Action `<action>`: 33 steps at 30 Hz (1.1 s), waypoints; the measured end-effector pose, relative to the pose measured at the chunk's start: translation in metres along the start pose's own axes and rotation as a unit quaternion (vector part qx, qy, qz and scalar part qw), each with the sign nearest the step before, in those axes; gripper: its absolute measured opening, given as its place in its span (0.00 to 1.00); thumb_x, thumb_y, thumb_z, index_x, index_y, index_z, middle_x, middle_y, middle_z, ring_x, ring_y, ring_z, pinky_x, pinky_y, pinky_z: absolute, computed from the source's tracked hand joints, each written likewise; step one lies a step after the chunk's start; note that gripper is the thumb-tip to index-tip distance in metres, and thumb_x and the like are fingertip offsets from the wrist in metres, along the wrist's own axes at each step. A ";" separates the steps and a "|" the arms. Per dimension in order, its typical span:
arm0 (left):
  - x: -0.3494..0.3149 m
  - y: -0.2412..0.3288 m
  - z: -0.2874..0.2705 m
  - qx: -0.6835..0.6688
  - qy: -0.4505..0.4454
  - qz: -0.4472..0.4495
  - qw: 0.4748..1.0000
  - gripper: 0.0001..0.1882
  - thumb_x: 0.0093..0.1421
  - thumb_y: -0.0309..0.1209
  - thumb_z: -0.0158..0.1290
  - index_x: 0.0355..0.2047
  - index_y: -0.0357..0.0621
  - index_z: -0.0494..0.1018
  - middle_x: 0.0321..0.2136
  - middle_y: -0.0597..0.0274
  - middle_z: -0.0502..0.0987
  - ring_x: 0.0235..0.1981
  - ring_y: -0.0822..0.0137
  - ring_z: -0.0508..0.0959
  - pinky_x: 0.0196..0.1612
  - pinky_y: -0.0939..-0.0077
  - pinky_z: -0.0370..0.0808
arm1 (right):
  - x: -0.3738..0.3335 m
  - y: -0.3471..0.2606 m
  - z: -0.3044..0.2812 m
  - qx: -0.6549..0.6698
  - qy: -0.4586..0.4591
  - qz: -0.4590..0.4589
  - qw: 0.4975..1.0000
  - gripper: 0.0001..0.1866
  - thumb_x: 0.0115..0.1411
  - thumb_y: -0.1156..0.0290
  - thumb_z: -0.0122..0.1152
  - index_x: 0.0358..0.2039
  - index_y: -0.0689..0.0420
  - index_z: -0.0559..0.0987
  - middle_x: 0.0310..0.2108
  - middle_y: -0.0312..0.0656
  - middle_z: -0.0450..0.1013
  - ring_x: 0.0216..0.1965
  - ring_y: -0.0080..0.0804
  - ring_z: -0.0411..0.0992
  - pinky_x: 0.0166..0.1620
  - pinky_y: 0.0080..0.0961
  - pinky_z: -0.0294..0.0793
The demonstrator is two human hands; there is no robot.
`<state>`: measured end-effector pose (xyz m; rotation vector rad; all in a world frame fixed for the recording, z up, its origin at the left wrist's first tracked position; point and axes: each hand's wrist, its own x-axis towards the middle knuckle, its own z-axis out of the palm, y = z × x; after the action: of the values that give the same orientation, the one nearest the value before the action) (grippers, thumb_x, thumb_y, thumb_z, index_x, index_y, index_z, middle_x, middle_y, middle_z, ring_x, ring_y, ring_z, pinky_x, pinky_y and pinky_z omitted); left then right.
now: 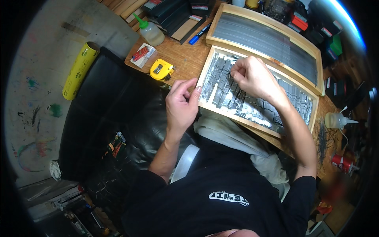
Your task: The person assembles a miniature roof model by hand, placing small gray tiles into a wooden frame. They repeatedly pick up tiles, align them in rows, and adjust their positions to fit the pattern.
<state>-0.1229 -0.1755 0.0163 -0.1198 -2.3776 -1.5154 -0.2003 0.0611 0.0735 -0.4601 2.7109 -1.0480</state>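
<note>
Wood-grained worktop (177, 51) with a warm brown surface occupies the upper part of the head view, beside a pale wall or floor surface (37, 91) marked with paint stains. Smooth black upholstery (106, 102), creased toward its lower part, lies to the left; a yellow cylinder (80, 72) stands out along its far edge. Positioned on the worktop in front of the person is a shallow rectangular tray (207, 71) with a light wooden rim. Its interior contains many flat, narrow grey pieces (262, 112), set in close rows, with shiny bright areas showing between and over them. Left hand (183, 104): fingers curled, thumb at the left rim of the tray near the front corner; it cannot be told whether the hand clamps the rim. Right hand (254, 77): located over the left-centre portion of the tray, thumb and index fingertips drawn together; any piece between them cannot be made out. Directly behind the tray sits a second wooden frame (213, 27) around a finely lined grey panel (252, 33). To the left are a yellow tape measure (162, 70) with a rounded case, a translucent squeeze bottle (152, 34) with a green pointed cap, and a slim blue-and-black marker (199, 34).
</note>
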 end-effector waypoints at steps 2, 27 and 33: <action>-0.002 0.001 0.004 0.078 -0.020 0.011 0.997 0.19 0.60 0.25 0.67 0.52 0.37 0.82 0.42 0.55 0.79 0.31 0.64 0.78 0.38 0.70 0.78 | 0.006 -0.004 -0.006 0.014 -0.010 0.005 1.000 0.10 0.58 0.78 0.58 0.30 0.66 0.88 0.26 0.55 0.83 0.29 0.41 0.84 0.40 0.38 0.85; 0.014 -0.005 0.012 0.083 -0.063 -0.011 0.994 0.27 0.57 0.18 0.66 0.58 0.34 0.78 0.40 0.55 0.80 0.31 0.70 0.73 0.37 0.76 0.75 | 0.026 -0.007 0.002 -0.018 -0.027 -0.020 0.999 0.09 0.53 0.81 0.59 0.28 0.66 0.88 0.24 0.60 0.80 0.28 0.47 0.83 0.39 0.40 0.84; 0.014 -0.007 0.013 0.077 -0.066 -0.027 0.995 0.27 0.56 0.18 0.66 0.58 0.34 0.78 0.41 0.55 0.80 0.32 0.70 0.74 0.38 0.76 0.76 | 0.034 -0.006 0.000 -0.092 -0.058 -0.009 0.994 0.08 0.55 0.80 0.62 0.29 0.64 0.89 0.24 0.52 0.83 0.26 0.38 0.82 0.36 0.36 0.84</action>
<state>-0.1401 -0.1684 0.0099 -0.1257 -2.6116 -1.3805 -0.2301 0.0445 0.0752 -0.5576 2.7136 -0.7534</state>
